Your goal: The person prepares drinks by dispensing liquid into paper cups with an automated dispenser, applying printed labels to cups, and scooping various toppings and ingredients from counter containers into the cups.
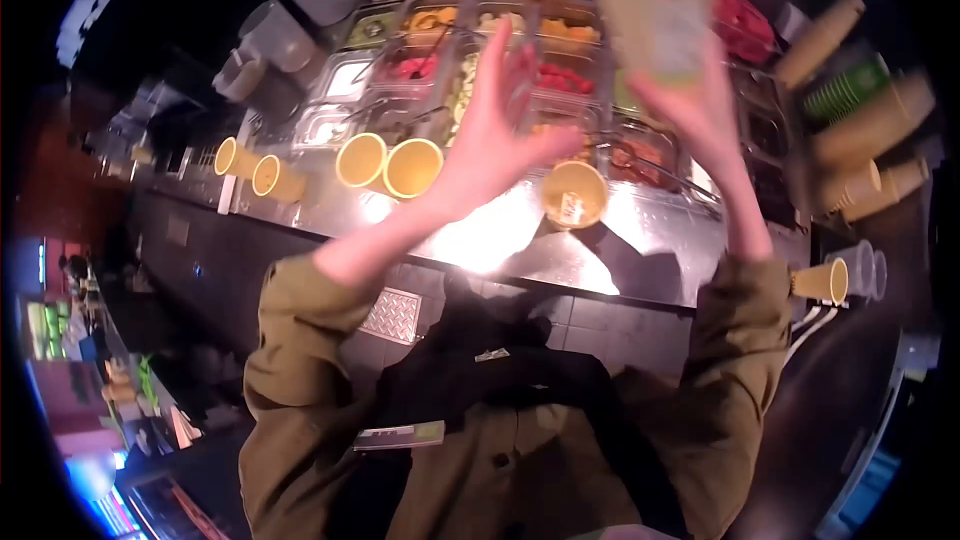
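Note:
My left hand (492, 135) is raised over the counter, thumb and fingers spread, with nothing in it. My right hand (702, 130) is up at the right, its fingers around the lower part of a paper cup (660, 15), pale yellow at the top and blurred by motion. Below my left hand stand two yellow paper cups (414, 170) side by side. Between my hands, near the counter's front edge, is another yellow cup (575, 202) with a small label inside. What the raised cup holds cannot be seen.
Behind the metal counter (480, 235) are several food trays (568, 78) with cut fruit and toppings, some with utensils. Two more yellow cups (280, 180) stand at left, near clear jugs (278, 35). Cup stacks (872, 120) and green lids (845, 90) line the right side.

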A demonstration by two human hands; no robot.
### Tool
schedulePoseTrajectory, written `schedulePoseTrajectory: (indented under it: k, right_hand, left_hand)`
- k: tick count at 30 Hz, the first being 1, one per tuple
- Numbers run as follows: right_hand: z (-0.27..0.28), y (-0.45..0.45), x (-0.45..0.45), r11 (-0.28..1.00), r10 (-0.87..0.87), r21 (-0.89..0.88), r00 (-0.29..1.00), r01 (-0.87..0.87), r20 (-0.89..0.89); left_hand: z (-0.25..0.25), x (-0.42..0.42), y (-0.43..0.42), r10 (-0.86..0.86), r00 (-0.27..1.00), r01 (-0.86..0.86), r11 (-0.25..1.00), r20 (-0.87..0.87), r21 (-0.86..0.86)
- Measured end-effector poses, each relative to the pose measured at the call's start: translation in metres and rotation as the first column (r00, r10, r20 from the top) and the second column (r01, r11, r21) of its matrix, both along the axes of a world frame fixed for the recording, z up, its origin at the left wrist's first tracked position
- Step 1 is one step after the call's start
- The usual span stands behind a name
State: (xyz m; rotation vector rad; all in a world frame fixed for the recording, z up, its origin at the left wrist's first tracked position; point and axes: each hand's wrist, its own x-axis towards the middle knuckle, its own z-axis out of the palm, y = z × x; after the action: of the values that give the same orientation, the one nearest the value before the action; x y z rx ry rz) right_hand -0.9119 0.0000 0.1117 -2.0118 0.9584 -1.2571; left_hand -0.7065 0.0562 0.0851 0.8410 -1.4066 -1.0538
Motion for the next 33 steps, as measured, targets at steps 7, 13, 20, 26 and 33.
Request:
schedulePoseTrajectory:
  k: [7,13,20,26,33]
  right_hand:
    - [-0.064,-0.235,0.237,0.953,-0.037,-0.292,0.931,-0.077,-0.364]
    - [-0.266,-0.372,0.274,0.915,0.106,0.365,0.772,0.170,-0.626]
    - [-0.191,-0.390,0.321,0.965,-0.260,-0.256,0.333,0.059,-0.906]
    - [-0.213,-0.342,0.372,0.866,-0.374,-0.432,0.245,-0.252,-0.894]
    - [-0.165,-0.338,0.348,0.962,-0.174,-0.192,0.108,-0.196,-0.979]
  left_hand:
    - [0.034,0.240,-0.162,0.284,0.955,-0.268,0.950,-0.083,0.161]
    - [0.034,0.383,-0.211,0.105,0.969,0.011,0.887,-0.225,0.463]
    - [0.009,0.428,-0.281,0.051,0.990,0.025,0.855,-0.131,0.518]
    - [-0.034,0.438,-0.325,-0.005,0.999,-0.013,0.912,0.041,0.410]
    - [-0.093,0.448,-0.351,0.238,0.895,-0.308,0.942,0.377,0.136]
